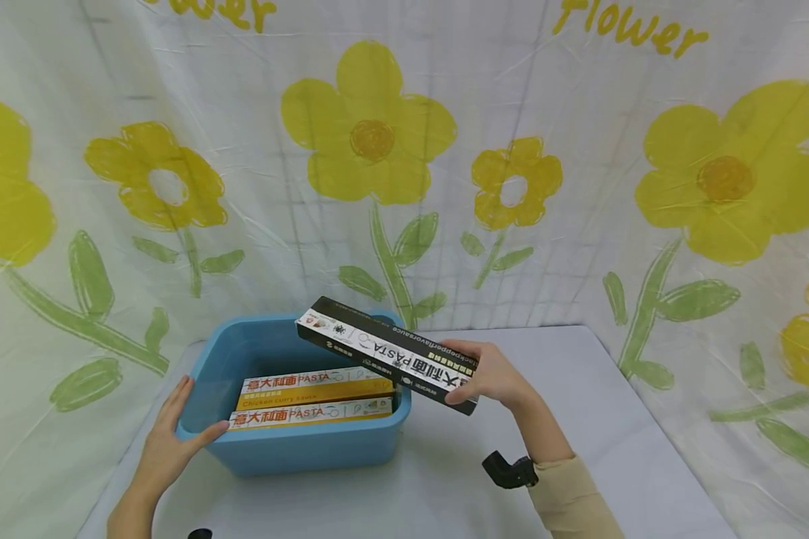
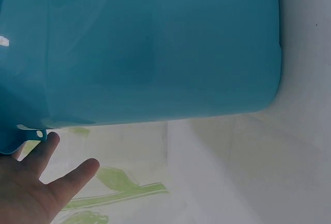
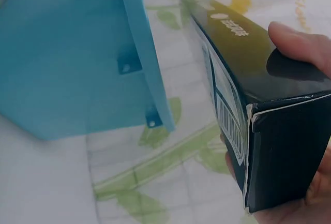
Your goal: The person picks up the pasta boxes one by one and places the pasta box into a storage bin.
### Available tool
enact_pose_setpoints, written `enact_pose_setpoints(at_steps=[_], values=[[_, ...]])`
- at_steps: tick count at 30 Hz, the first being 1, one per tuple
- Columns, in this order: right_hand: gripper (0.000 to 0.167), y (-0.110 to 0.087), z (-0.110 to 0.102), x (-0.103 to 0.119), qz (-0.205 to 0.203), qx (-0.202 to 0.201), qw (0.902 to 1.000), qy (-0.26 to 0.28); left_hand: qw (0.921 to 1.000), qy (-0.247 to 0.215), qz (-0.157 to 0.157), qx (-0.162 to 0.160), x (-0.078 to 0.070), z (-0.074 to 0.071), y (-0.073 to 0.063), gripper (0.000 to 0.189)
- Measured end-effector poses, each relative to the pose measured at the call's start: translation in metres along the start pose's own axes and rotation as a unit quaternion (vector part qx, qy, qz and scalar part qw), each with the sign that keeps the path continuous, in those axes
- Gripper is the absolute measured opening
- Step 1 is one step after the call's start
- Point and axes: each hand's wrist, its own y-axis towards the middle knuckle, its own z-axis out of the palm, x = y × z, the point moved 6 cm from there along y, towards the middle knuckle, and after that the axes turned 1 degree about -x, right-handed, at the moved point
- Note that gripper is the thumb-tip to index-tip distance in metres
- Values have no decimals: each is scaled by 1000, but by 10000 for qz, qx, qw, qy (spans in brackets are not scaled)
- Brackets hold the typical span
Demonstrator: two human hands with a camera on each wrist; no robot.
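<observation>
My right hand (image 1: 480,372) grips one end of a long black-and-white pasta box (image 1: 384,352), thumb on one side and fingers on the other. The box tilts, its far end raised over the right part of a blue plastic bin (image 1: 303,451). In the right wrist view the black box (image 3: 289,151) shows its end flap and a barcode, beside the bin's outer wall (image 3: 67,69). My left hand (image 1: 165,442) rests against the bin's left front corner, fingers spread. The left wrist view shows this hand (image 2: 39,188) at the rim. Inside the bin lie two yellow-and-white pasta boxes, one behind (image 1: 317,389) the other (image 1: 310,413).
The bin stands on a white-covered table (image 1: 546,419), left of its middle. Behind and around hangs a pale curtain (image 1: 431,269) printed with yellow flowers. A black strap-like device (image 1: 510,471) sits on my right wrist, by the beige sleeve (image 1: 573,498).
</observation>
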Motion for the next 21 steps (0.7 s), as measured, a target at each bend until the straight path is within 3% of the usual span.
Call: enact_pose_setpoints(at_steps=[14,21], values=[[82,21,25,9,-301,932,9950,-201,10000,19,-48,-49,-2,0,0,98],[79,33,35,17,-526,1459,9873,-344,10000,21,-25,-53,-2,-1,0,98]])
